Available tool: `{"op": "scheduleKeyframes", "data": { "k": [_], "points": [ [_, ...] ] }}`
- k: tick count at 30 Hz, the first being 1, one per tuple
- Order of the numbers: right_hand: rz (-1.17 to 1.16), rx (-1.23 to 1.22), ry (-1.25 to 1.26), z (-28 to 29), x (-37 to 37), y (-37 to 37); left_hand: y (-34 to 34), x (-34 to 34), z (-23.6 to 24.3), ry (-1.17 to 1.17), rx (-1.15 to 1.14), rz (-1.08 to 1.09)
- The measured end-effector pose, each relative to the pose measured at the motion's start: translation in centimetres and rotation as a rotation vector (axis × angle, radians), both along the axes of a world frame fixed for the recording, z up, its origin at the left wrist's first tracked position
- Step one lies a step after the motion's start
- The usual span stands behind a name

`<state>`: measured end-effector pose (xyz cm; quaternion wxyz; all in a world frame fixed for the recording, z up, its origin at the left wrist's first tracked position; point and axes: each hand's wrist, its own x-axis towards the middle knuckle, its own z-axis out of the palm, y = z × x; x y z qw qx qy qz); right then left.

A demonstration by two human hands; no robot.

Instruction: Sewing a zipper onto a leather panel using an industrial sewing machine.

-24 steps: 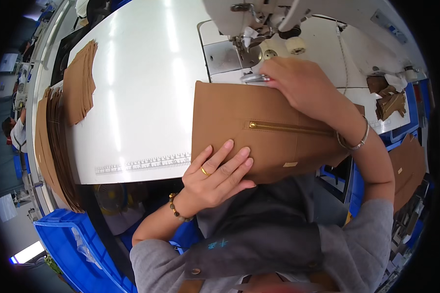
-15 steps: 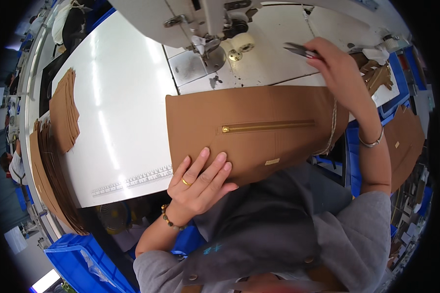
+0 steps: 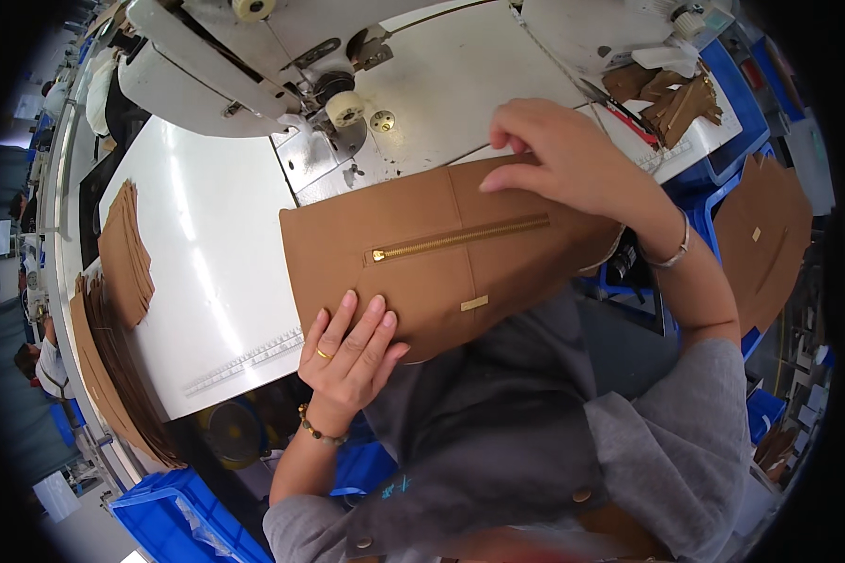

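Observation:
A brown fabric or leather panel (image 3: 413, 206) with a brass zipper (image 3: 455, 235) and a small gold tab (image 3: 474, 302) spans the front of the table. My left hand (image 3: 347, 352) lies with outstretched fingers on its lower left corner. Over the panel's upper right, my right hand (image 3: 554, 159) hovers or rests with bent fingers, thumb apart, holding nothing; contact is hard to tell. Behind it, red-handled scissors (image 3: 629, 119) lie beside brown scraps (image 3: 676, 103). The sewing machine head (image 3: 202, 75) stands just beyond the panel at the upper left.
Brown piece stacks (image 3: 124, 258) line the white table (image 3: 211, 235) at left, with a ruler strip along its front. Blue bins (image 3: 174, 507) stand below. More brown pieces (image 3: 760, 235) lie at right. A co-worker (image 3: 47, 361) sits at far left.
My right hand has let go of the scissors at the back right and moved back over the panel. The view has shifted, and the panel sits slightly tilted, its right end higher.

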<state>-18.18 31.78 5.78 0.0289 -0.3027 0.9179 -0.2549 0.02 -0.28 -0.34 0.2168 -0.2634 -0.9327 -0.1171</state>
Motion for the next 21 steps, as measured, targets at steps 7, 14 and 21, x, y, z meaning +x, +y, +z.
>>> {"op": "scheduleKeyframes", "data": {
  "k": [7,14,21],
  "points": [
    [0.214,-0.108,0.159,-1.9,0.7,-2.7,-0.4,0.5,-0.3,-0.008,0.03,-0.03],
    [-0.126,-0.496,0.431,3.7,7.1,2.4,-2.9,3.1,-1.7,0.231,0.106,0.146],
    [-1.018,-0.889,0.964,5.7,12.7,24.3,-4.2,2.1,-2.6,0.269,0.093,0.251]
  ]
}}
